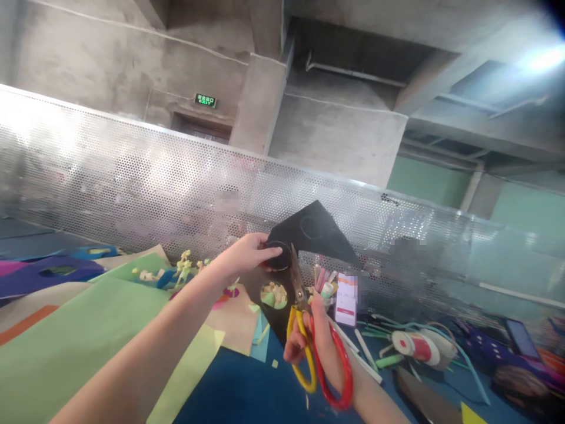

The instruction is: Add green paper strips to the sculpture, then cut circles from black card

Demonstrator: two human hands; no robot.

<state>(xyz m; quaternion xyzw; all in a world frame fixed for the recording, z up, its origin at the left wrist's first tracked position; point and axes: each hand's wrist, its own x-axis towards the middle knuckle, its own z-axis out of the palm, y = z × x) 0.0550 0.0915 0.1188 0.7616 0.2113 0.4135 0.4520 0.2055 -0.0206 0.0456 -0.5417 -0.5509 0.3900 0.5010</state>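
Black sheet material (pixel 329 227) is raised above the table, with circle outlines marked on it and a round hole cut through its lower part. My left hand (pixel 255 252) pinches it at its left side, thumb on top beside a marked circle. In my right hand (pixel 309 338) are scissors (pixel 300 291) with one yellow and one red handle loop. Their blades point up and lie against the black sheet, just right of my left thumb. Pale small pieces show through the hole.
Green sheets (pixel 88 347) and other coloured sheets cover the left. Small yellow figures (pixel 183 268) stand behind my left forearm. A lit phone (pixel 346 299), a ribbon spool (pixel 415 346) and thin strips lie right. A perforated metal panel (pixel 132 182) runs along the back.
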